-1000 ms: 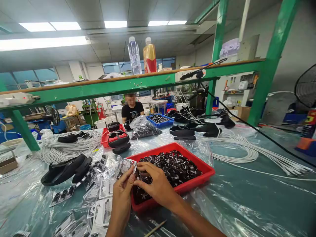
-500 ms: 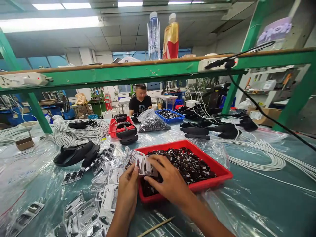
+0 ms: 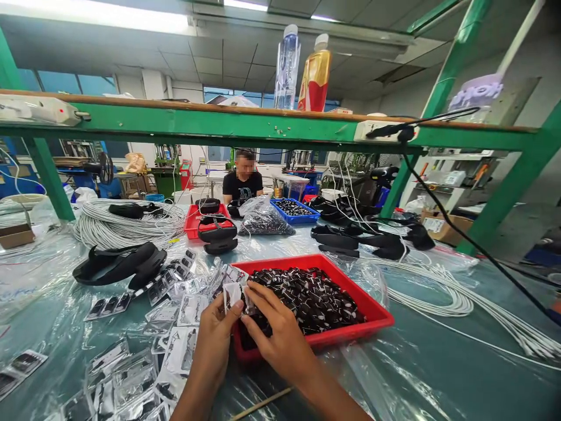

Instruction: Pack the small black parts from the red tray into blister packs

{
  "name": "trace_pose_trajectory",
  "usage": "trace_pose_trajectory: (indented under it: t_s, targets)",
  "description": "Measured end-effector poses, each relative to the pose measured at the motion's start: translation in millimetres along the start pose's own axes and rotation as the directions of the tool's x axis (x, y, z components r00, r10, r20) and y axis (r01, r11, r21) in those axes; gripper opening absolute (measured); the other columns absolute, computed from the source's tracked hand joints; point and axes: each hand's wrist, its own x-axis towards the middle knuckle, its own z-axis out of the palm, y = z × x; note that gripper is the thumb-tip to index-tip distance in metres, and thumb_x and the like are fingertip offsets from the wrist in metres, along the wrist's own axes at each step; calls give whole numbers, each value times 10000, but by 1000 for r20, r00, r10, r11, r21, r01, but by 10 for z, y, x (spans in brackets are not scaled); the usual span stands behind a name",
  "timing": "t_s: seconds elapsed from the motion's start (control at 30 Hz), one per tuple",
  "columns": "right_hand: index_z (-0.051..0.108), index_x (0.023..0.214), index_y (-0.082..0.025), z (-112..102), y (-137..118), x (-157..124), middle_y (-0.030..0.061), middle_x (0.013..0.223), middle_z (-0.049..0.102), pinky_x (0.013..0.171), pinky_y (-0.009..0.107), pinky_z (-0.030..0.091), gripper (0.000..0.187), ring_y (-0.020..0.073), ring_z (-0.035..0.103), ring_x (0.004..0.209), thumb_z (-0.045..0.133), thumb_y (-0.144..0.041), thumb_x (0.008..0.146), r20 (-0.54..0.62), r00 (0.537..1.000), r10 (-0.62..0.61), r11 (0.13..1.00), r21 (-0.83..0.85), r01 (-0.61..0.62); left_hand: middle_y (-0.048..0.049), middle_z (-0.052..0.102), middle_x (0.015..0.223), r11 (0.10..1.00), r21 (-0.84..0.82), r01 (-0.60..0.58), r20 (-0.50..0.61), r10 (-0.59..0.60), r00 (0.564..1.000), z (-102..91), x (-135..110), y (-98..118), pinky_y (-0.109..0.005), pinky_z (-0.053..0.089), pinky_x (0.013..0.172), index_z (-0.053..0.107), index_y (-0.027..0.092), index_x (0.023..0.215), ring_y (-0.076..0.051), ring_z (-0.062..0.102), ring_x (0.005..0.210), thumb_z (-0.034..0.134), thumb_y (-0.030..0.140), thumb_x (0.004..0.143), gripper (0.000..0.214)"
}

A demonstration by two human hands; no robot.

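1. The left hand (image 3: 213, 336) pinches a small clear packet (image 3: 232, 294) between thumb and fingers, just above the near-left corner of the red tray (image 3: 370, 309).
2. The right hand (image 3: 277, 334) meets it from the right, fingertips closed on the same packet, with the heel of the hand over the tray's near rim.
3. That red tray sits in the middle of the plastic-covered table (image 3: 438, 362) and is heaped with small black parts (image 3: 315, 295).
4. To the left of the hands, loose clear packets (image 3: 175, 327) with dark pieces inside lie scattered over the table, some in strips.
5. Farther back, a smaller red tray (image 3: 193, 225) holds black curved pieces, with more of them stacked just in front of it.
6. Right of it lies a clear bag (image 3: 263, 222) full of dark parts, and beyond that a blue tray (image 3: 295, 210) holding more of the same.
7. A coil of white cable (image 3: 127, 228) lies far left; another bundle of white cable (image 3: 460, 298) trails off to the right.
8. A person in a black shirt (image 3: 242, 184) sits at the far side.
9. Two bottles (image 3: 302, 73) stand on the green shelf above.
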Motion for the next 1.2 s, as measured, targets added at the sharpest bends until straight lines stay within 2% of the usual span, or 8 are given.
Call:
trace_pose_trajectory:
  t_s: [0.2,0.33,0.43,0.53,0.63,0.97,1.1,1.2]
  targets:
    - [641,1282,-171,-4,16,44,96,1267,666,1057,382,502,328,233,622,1182,588,-255,970,-39,998,50,988,146,-44,-74,738,1036,990,141,-20,106,5,994,-47,32,56,-344,491,924,719,168,1019,-248,655,988,834,444,686,447]
    - [673,1226,-173,-200,149,92,105,1149,717,978,399,553,322,231,689,1044,434,-224,1015,-135,990,39,999,26,-36,-70,735,949,937,335,-101,-10,110,994,-136,99,27,-326,496,827,701,158,945,-234,650,870,795,523,700,450]
    - [609,1313,-148,-323,248,114,161,1257,649,1037,532,490,357,299,613,1175,475,-254,1000,-233,967,100,993,-37,-111,-79,725,1029,935,340,-98,-54,123,991,-152,105,11,-350,492,866,666,170,1039,-244,651,924,752,554,743,493]
    - [523,1415,-183,-328,248,101,148,1414,524,1099,525,437,500,305,491,1316,627,-295,939,-113,993,25,997,-73,-34,-85,686,1185,985,167,-49,-17,52,998,-62,45,23,-367,472,964,607,196,1184,-257,627,1084,763,528,749,569]
    - [539,1398,-209,-245,203,63,116,1372,559,1088,421,471,451,239,532,1276,624,-282,962,-20,997,-74,997,-20,73,-85,654,1262,1000,9,21,47,-21,999,49,-21,42,-369,466,996,561,213,1246,-258,605,1150,798,481,732,626]
    - [393,1514,-150,-94,95,-15,128,1490,466,1154,451,395,577,249,456,1368,556,-242,969,76,996,-38,992,119,29,-68,731,1043,999,9,49,7,-49,999,-37,0,12,-333,497,891,631,174,1094,-234,671,963,877,403,629,574]
    - [518,1433,-157,-134,47,31,93,1400,565,1104,409,452,482,238,557,1277,554,-311,978,54,998,8,983,185,-18,-65,733,1050,979,202,-36,85,19,996,-100,15,108,-330,500,868,648,187,1081,-237,671,942,839,411,679,497]
    - [662,1280,-202,-233,118,97,50,1246,681,1012,364,529,351,214,656,1142,470,-301,1003,-4,998,57,991,122,-56,-66,733,1003,882,437,-175,83,154,985,-83,28,157,-348,501,859,662,189,1059,-257,670,916,789,419,732,419]
